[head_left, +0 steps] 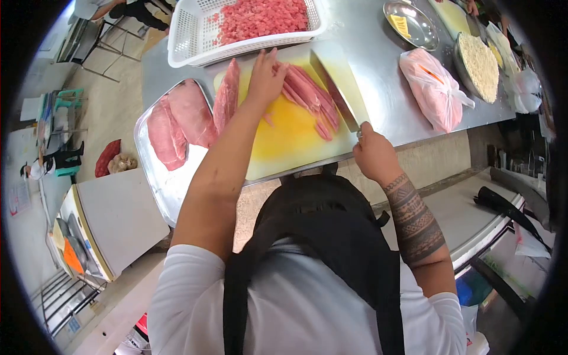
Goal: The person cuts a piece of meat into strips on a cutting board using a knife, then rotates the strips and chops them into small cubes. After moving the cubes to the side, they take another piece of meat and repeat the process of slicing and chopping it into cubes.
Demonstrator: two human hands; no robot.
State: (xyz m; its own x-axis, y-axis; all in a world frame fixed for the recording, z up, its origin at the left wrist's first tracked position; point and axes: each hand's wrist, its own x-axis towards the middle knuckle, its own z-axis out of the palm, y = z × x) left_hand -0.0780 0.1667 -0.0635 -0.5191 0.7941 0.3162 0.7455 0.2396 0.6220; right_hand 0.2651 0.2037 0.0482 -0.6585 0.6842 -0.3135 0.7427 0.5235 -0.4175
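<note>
My right hand (376, 152) is wrapped round the handle of a large broad-bladed kitchen knife (336, 92). Its blade lies along the right side of a bundle of raw meat strips (309, 94). At the far end of those strips, my left hand (266, 77) rests with its fingers stretched out and apart. Strips and knife are on a yellow-and-white cutting board (284, 151). To the left of my left hand, a long piece of raw meat (227, 94) lies across the board's edge.
A metal tray (195, 163) with meat slabs (192, 112) stands left. Behind the board is a white basket (248, 50) of diced meat (263, 21). Rightward are a steel bowl (423, 35), a tied plastic bag (432, 89) and a bowl of pale crumbly food (478, 68).
</note>
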